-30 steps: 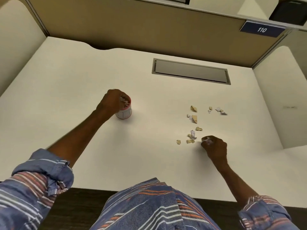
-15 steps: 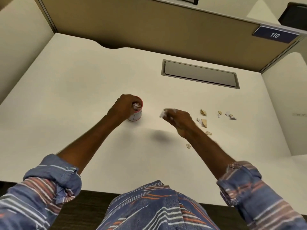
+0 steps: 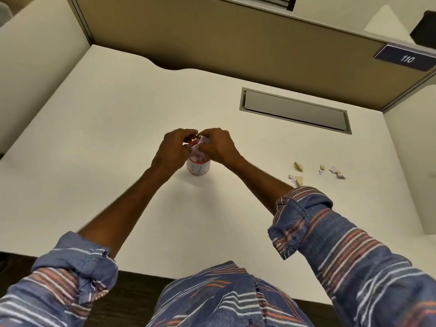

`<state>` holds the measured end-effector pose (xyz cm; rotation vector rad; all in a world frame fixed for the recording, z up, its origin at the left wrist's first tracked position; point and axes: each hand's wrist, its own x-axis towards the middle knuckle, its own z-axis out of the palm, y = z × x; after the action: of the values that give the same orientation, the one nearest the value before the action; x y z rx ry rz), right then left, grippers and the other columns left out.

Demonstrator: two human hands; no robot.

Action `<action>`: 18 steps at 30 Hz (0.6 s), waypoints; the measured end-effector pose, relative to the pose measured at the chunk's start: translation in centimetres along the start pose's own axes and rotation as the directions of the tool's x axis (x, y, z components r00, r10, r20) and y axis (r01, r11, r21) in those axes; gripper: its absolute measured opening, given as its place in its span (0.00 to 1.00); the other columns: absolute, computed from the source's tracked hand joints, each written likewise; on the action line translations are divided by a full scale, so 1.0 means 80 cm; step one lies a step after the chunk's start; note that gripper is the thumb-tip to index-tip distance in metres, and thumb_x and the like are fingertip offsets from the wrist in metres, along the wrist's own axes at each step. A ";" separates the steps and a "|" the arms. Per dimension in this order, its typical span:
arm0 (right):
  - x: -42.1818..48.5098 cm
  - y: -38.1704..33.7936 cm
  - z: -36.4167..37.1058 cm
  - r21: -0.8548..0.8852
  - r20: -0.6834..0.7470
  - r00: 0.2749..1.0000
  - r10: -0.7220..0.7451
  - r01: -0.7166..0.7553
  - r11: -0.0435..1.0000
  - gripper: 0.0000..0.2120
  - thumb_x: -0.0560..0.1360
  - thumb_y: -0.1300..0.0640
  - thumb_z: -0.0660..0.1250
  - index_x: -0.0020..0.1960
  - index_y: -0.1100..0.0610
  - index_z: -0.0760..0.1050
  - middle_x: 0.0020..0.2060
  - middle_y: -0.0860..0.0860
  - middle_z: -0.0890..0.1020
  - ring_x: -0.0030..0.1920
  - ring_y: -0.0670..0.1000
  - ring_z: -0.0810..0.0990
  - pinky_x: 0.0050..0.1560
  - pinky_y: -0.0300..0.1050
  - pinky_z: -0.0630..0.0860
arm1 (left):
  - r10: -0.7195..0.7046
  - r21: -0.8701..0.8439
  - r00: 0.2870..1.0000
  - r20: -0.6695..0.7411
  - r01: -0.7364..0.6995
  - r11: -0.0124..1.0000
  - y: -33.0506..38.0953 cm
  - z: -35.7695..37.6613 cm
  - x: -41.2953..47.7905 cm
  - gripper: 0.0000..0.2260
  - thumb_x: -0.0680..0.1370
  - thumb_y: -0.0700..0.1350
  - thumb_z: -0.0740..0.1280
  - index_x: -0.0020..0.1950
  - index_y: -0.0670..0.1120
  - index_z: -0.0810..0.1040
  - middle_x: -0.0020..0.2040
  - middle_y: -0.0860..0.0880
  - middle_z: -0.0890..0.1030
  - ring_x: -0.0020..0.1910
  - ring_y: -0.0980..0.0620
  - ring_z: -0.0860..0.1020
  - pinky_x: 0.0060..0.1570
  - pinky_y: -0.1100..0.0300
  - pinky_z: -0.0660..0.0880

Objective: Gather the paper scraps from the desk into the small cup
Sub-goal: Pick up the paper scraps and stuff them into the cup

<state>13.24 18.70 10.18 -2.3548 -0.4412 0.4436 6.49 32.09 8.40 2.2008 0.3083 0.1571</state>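
A small white cup (image 3: 198,168) with a red rim stands on the cream desk (image 3: 118,138) near its middle. My left hand (image 3: 173,149) curls round the cup's left side and rim. My right hand (image 3: 215,147) hovers over the cup's mouth, its fingers pinching a bunch of white paper scraps (image 3: 202,143). More paper scraps (image 3: 297,166) in tan and white lie loose on the desk to the right, partly hidden behind my right sleeve.
A grey rectangular cable hatch (image 3: 295,110) is set into the desk at the back right. Tan cubicle partitions (image 3: 212,38) close off the back and both sides. A blue plate (image 3: 407,59) reads 110. The desk's front edge runs near my body.
My right hand has carried its pinched scraps leftward from the pile to above the cup. My left hand has stayed on the cup. The view has shifted.
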 end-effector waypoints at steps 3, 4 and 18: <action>0.002 0.004 -0.001 -0.058 0.034 0.999 -0.025 0.027 0.998 0.16 0.71 0.61 0.72 0.58 0.59 0.83 0.53 0.56 0.85 0.54 0.55 0.83 0.53 0.47 0.81 | -0.005 0.003 1.000 0.011 0.005 1.000 0.002 0.002 -0.003 0.19 0.75 0.33 0.67 0.65 0.44 0.78 0.60 0.47 0.82 0.59 0.51 0.80 0.57 0.63 0.74; 0.002 0.006 -0.002 -0.071 0.038 0.999 -0.034 0.037 0.997 0.16 0.70 0.60 0.73 0.58 0.59 0.83 0.53 0.56 0.85 0.53 0.55 0.83 0.53 0.46 0.81 | -0.016 0.011 1.000 0.011 0.015 1.000 0.003 0.002 -0.003 0.19 0.75 0.33 0.67 0.66 0.44 0.78 0.61 0.47 0.81 0.59 0.51 0.79 0.59 0.61 0.75; -0.052 0.099 -0.067 0.044 -0.320 0.947 0.031 -0.018 0.999 0.06 0.72 0.55 0.75 0.45 0.57 0.82 0.39 0.50 0.86 0.40 0.49 0.84 0.47 0.44 0.80 | -0.078 0.406 0.947 0.311 -0.058 0.912 0.032 0.026 0.011 0.14 0.79 0.46 0.67 0.63 0.45 0.81 0.64 0.44 0.78 0.64 0.45 0.75 0.60 0.60 0.68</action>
<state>13.37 8.33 9.30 -2.3378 -0.2467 0.0744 8.22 29.27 9.15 2.5919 0.1784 -0.3018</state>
